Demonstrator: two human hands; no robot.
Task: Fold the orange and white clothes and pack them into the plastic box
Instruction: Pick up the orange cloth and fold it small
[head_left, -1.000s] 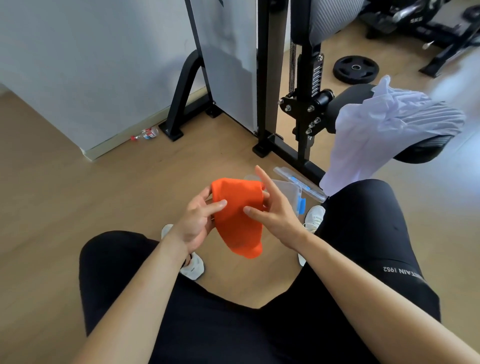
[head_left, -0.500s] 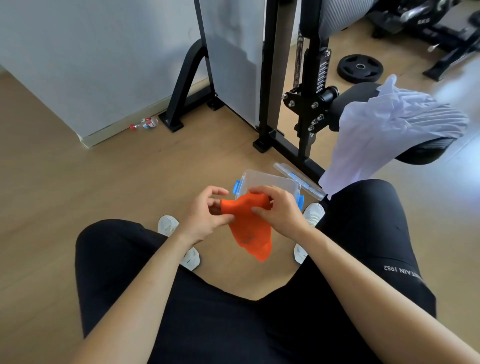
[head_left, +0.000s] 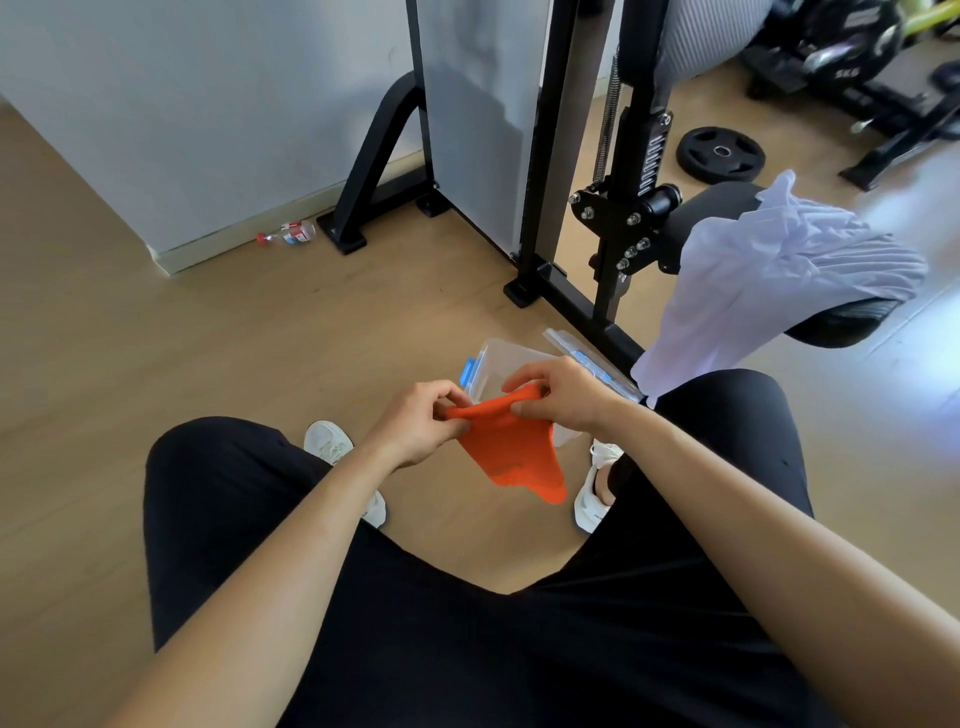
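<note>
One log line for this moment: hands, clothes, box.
left hand: pinches orange cloth top edge | right hand: pinches same edge | plastic box: on floor, lid off | white cloth: draped on seat, unfolded

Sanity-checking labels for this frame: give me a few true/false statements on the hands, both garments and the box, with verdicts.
1. The left hand and right hand both pinch the top edge of the orange fabric garment. True.
2. The orange fabric garment lies packed inside the clear plastic box with blue clips. False: it hangs from the two hands, in front of the box.
3. The crumpled white fabric garment is draped over the black padded seat. True.
4. The box has its lid clipped on. False: the box is open, and the clear plastic lid sits beside it.
5. A round black weight plate lies on the wooden floor. True.
</note>
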